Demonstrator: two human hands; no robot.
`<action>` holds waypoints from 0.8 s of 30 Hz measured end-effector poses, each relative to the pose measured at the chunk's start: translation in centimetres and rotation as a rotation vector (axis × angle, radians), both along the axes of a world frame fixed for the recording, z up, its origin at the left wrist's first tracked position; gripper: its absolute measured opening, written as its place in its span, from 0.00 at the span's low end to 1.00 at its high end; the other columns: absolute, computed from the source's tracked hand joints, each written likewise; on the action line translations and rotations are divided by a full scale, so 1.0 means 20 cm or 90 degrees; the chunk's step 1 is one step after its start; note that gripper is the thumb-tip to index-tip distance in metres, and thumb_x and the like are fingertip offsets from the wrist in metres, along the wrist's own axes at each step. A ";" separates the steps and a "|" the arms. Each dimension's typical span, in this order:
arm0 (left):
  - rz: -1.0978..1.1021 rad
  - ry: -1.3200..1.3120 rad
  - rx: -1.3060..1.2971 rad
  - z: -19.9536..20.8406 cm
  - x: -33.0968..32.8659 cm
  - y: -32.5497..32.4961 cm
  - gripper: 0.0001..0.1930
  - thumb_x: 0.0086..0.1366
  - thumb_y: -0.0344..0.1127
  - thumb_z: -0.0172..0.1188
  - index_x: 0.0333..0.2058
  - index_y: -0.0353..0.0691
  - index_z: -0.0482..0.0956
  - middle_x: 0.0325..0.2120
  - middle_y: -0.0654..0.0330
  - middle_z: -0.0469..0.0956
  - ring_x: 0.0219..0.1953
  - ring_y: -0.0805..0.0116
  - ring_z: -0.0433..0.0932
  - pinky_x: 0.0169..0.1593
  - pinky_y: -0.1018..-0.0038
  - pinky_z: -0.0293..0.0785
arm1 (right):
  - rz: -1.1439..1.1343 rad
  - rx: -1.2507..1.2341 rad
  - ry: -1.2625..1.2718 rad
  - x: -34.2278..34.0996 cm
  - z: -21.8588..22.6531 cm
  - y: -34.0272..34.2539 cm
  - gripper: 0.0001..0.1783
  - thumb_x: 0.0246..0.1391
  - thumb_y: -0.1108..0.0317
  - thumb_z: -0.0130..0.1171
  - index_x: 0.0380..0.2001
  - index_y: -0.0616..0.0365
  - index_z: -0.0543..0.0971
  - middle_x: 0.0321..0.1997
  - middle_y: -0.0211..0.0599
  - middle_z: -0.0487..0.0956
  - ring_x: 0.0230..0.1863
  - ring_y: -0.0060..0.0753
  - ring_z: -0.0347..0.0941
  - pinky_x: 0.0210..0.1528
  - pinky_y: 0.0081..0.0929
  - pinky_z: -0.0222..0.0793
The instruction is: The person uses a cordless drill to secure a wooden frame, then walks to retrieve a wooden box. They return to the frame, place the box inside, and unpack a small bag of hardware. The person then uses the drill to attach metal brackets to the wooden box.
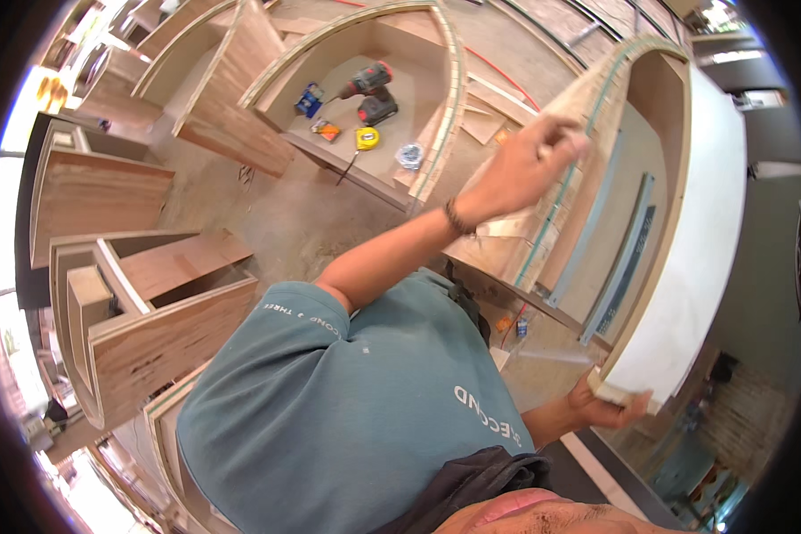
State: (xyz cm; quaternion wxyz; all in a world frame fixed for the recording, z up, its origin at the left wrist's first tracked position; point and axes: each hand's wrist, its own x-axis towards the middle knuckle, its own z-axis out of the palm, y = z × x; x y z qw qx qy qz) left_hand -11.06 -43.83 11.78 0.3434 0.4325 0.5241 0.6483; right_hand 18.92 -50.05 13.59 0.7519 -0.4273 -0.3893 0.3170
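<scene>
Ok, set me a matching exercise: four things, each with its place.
1. red-and-black cordless drill
2. dark beaded bracelet
3. long grey metal rails
4. curved white panel

A. lower end at the right hand
B. in the white-sided wooden cabinet
C. beside the yellow tape measure
D. around the wrist of the left hand

Pairs: 1-C; 2-D; 3-B; 4-A
</scene>
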 end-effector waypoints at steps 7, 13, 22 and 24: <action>-0.102 -0.264 0.149 0.21 -0.05 -0.50 0.42 0.74 0.46 0.56 0.72 0.30 0.40 0.52 0.42 0.76 0.50 0.60 0.79 0.54 0.66 0.76 | 0.362 0.013 -0.189 -0.48 0.04 -0.20 0.23 0.53 0.71 0.68 0.50 0.71 0.74 0.49 0.46 0.78 0.49 0.36 0.76 0.52 0.35 0.76; 0.100 -0.514 -0.137 -0.11 -0.41 -0.48 0.29 0.75 0.51 0.54 0.64 0.35 0.64 0.50 0.57 0.78 0.47 0.74 0.78 0.50 0.73 0.78 | 0.653 -0.228 -0.243 -1.11 -0.02 -0.18 0.22 0.53 0.74 0.71 0.48 0.73 0.76 0.47 0.43 0.80 0.45 0.30 0.77 0.48 0.28 0.75; 0.092 -0.389 -0.281 -0.95 -0.98 -0.45 0.31 0.75 0.62 0.47 0.57 0.39 0.73 0.43 0.63 0.79 0.41 0.78 0.76 0.45 0.76 0.76 | 0.702 -0.323 -0.357 -1.61 -0.49 -0.13 0.29 0.56 0.57 0.70 0.52 0.68 0.76 0.48 0.51 0.83 0.50 0.35 0.80 0.50 0.29 0.77; 0.033 -0.384 -0.306 -1.19 -1.10 -0.44 0.31 0.75 0.62 0.47 0.59 0.38 0.73 0.43 0.63 0.80 0.41 0.78 0.76 0.46 0.77 0.76 | 0.740 -0.344 -0.453 -1.72 -0.60 -0.11 0.28 0.57 0.57 0.69 0.50 0.69 0.76 0.43 0.47 0.83 0.44 0.31 0.80 0.46 0.29 0.77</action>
